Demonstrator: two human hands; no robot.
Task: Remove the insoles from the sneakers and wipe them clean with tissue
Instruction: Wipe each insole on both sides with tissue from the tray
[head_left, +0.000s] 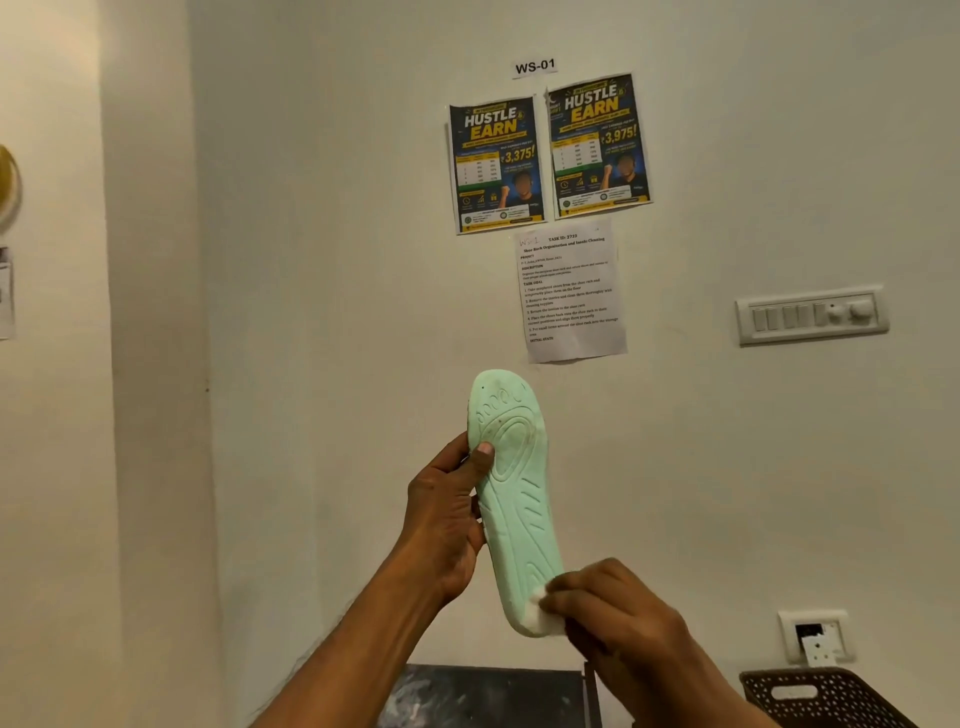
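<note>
A pale green insole (519, 499) stands upright in front of the wall, its moulded underside facing me and its toe end up. My left hand (447, 514) grips its left edge, thumb pressed on the ball area. My right hand (618, 618) presses a small wad of white tissue (543, 616) against the heel end at the bottom. No sneakers are in view.
A dark rack top (488, 696) lies below my arms. A brown perforated basket (826, 696) sits at the lower right. On the wall hang two posters (550, 156), a task sheet (569, 291), a switch panel (810, 314) and a socket (815, 636).
</note>
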